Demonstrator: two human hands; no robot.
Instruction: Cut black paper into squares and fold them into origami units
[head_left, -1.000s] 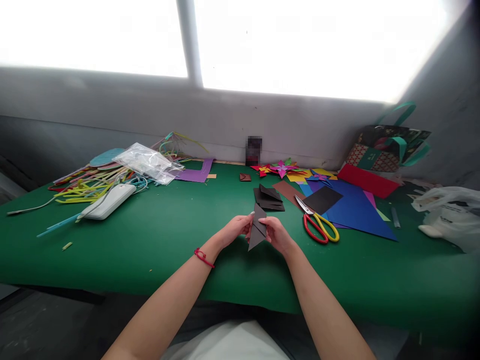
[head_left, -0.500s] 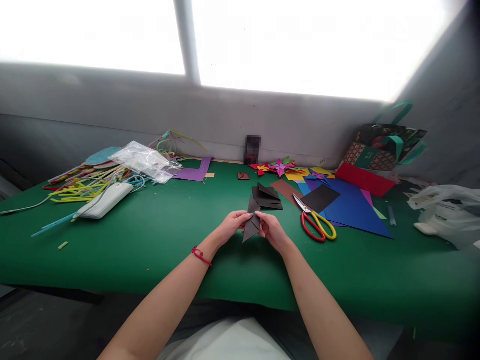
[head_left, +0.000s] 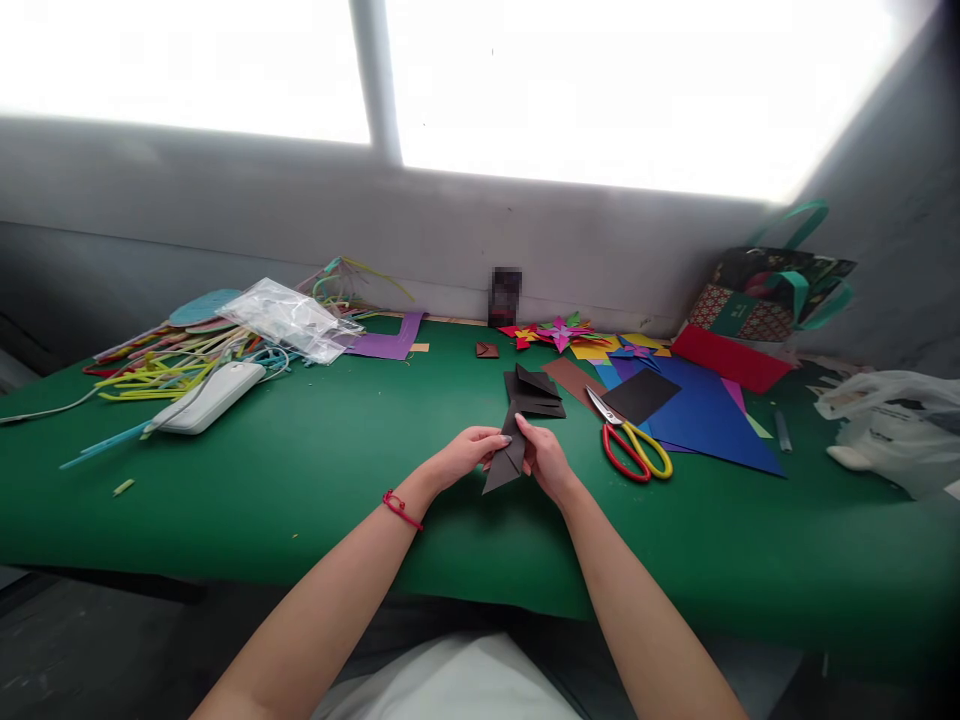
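Observation:
A folded piece of black paper (head_left: 505,466) with pointed ends is held between both hands, low over the green table. My left hand (head_left: 474,452) pinches its left edge, thumb on top. From the right, my right hand (head_left: 546,458) grips the same paper, its thumb lying along the upper part. Some fingers of both hands are hidden under the paper. Just beyond the hands lie more folded black papers (head_left: 536,392). Scissors (head_left: 628,440) with one red and one yellow handle rest to the right of my right hand.
Colored sheets, among them a blue sheet (head_left: 712,425), spread at the right behind the scissors. Paper flowers (head_left: 559,333) and a small brown folded paper (head_left: 487,350) lie at the back. A white power strip (head_left: 214,398) and a clear plastic bag (head_left: 285,318) are at left, a white bag (head_left: 892,425) at far right.
The black paper has turned slightly in my hands, its lower tip moving down and left. My right thumb has shifted up along it. The things on the table stay put.

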